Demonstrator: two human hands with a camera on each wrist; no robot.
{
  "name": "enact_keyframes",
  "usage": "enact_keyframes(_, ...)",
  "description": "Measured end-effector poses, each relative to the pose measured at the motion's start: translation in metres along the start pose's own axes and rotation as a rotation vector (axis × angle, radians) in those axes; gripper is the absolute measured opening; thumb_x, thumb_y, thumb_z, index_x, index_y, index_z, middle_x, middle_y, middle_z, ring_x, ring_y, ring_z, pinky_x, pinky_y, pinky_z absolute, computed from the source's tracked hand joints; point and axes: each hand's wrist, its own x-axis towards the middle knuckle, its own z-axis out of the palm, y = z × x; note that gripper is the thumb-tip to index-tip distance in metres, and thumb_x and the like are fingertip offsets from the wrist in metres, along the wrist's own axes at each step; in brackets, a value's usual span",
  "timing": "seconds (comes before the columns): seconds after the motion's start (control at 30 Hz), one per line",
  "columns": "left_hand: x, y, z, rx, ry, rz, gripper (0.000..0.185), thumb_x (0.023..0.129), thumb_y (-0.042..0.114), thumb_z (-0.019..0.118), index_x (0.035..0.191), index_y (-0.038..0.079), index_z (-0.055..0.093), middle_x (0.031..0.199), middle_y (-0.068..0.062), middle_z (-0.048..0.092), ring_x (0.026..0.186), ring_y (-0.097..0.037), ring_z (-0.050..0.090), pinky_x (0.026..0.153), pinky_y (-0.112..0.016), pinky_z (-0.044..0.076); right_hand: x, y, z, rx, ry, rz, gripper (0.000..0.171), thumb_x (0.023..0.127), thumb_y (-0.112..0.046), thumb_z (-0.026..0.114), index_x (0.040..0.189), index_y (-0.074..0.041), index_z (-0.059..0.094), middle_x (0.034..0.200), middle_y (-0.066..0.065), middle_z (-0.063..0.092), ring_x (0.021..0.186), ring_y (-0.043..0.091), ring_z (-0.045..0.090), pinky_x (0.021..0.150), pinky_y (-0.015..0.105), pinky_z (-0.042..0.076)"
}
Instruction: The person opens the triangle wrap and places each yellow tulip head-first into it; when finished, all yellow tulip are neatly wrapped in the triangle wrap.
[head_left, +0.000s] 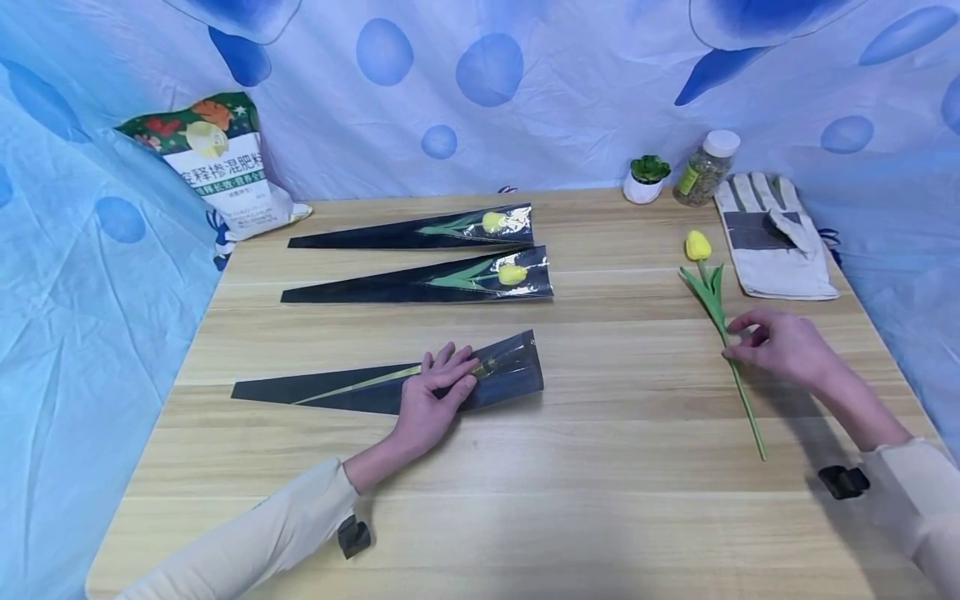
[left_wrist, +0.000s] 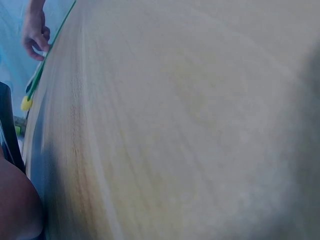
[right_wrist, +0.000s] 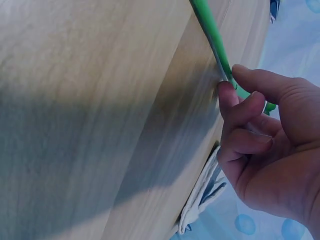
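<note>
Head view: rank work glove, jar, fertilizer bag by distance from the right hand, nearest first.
From the right hand:
1. Work glove, just behind it at the table's right edge.
2. Jar, farther back, left of the glove.
3. Fertilizer bag, far-left back corner.

Bench (head_left: 600, 467): light wood-grain laminate, smooth, low sheen. Under left hand (head_left: 431, 400) grip: sleeve (head_left: 360, 387), dark glossy film, clear crinkly plastic at the wide end. Two more filled sleeves (head_left: 420, 283) beyond the grip, same glossy film with foil-like glare. In right hand (head_left: 776, 346) grip: tulip (head_left: 708, 292), smooth matt green plastic stem, yellow bud looks rubbery. Just beyond that grip: glove (head_left: 772, 242), pale coarse cloth with grey patch. Backdrop (head_left: 525, 100): thin wrinkled blue fabric.
</note>
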Motion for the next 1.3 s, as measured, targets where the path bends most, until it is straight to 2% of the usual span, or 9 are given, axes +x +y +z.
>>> enact_keyframes(0.1,0.001,0.006,0.000,0.000,-0.002,0.008,0.024,0.087,-0.012,0.070,0.111,-0.011,0.070,0.123,-0.030,0.061,0.131,-0.053,0.042,0.114,-0.066,0.009,0.000,-0.002,-0.001,0.006,-0.030,0.045,0.037,0.083,-0.016,0.082,0.107,0.008,0.066,0.079,0.006,0.065,0.070,0.018,0.057,0.054,0.030,0.043)
enact_keyframes(0.27,0.004,0.029,-0.001,0.006,-0.014,0.004,0.023,0.087,-0.015,0.068,0.110,-0.016,0.068,0.121,-0.036,0.059,0.129,-0.058,0.041,0.112,-0.069,0.010,0.001,-0.005,-0.001,0.002,-0.028,0.083,0.037,0.083,-0.019,0.082,0.104,0.008,0.067,0.079,0.008,0.067,0.074,0.024,0.061,0.057,0.031,0.045)
enact_keyframes(0.43,0.005,0.041,-0.002,0.008,-0.020,-0.007,0.022,0.087,-0.014,0.067,0.109,-0.018,0.067,0.121,-0.036,0.059,0.128,-0.058,0.041,0.111,-0.070,0.011,0.002,-0.008,-0.001,0.024,-0.037,0.120,0.037,0.084,-0.020,0.080,0.105,0.007,0.067,0.092,0.025,0.067,0.086,0.040,0.065,0.061,0.034,0.047)
enact_keyframes(0.57,0.005,0.041,-0.002,0.015,-0.021,-0.012,0.022,0.086,-0.015,0.068,0.108,-0.019,0.067,0.121,-0.037,0.059,0.129,-0.058,0.041,0.111,-0.071,0.011,0.000,-0.008,0.000,0.083,-0.049,0.173,0.040,0.087,-0.022,0.079,0.111,0.007,0.066,0.108,0.034,0.062,0.089,0.040,0.065,0.061,0.033,0.048)
enact_keyframes(0.63,0.005,0.040,-0.002,0.019,-0.022,-0.012,0.022,0.086,-0.015,0.068,0.108,-0.019,0.067,0.120,-0.037,0.059,0.129,-0.058,0.041,0.111,-0.071,0.011,-0.002,-0.007,0.001,0.135,-0.057,0.208,0.042,0.088,-0.022,0.077,0.115,0.007,0.063,0.104,0.030,0.063,0.083,0.031,0.064,0.060,0.031,0.048)
enact_keyframes(0.77,0.004,0.032,-0.001,0.018,-0.018,0.001,0.023,0.087,-0.015,0.068,0.110,-0.017,0.068,0.121,-0.036,0.059,0.128,-0.058,0.041,0.112,-0.070,0.011,-0.003,-0.009,0.003,0.281,-0.070,0.256,0.047,0.091,-0.021,0.074,0.124,0.008,0.057,0.081,0.006,0.065,0.066,0.011,0.057,0.054,0.029,0.047)
enact_keyframes(0.87,0.003,0.018,0.000,0.021,-0.009,0.013,0.024,0.087,-0.014,0.068,0.111,-0.014,0.069,0.122,-0.034,0.060,0.129,-0.057,0.042,0.112,-0.069,0.009,-0.004,-0.013,0.004,0.397,-0.070,0.265,0.046,0.093,-0.022,0.073,0.126,0.005,0.055,0.067,-0.004,0.059,0.057,0.008,0.052,0.049,0.028,0.044)
enact_keyframes(1.07,0.001,0.002,0.001,0.033,-0.007,-0.005,0.024,0.089,-0.005,0.071,0.114,-0.006,0.072,0.127,-0.024,0.062,0.134,-0.047,0.043,0.116,-0.062,0.010,-0.005,-0.027,0.003,0.635,-0.054,0.258,0.022,0.095,-0.020,0.071,0.111,-0.018,0.057,0.066,-0.011,0.058,0.052,0.006,0.045,0.046,0.025,0.039)
enact_keyframes(1.3,0.001,0.000,0.001,0.037,-0.019,-0.008,0.025,0.091,0.001,0.071,0.116,-0.003,0.072,0.129,-0.021,0.062,0.135,-0.044,0.043,0.117,-0.061,0.010,-0.002,-0.049,0.007,0.887,0.034,0.238,0.022,0.096,-0.009,0.068,0.112,-0.017,0.057,0.068,-0.008,0.059,0.053,0.006,0.046,0.045,0.020,0.037)
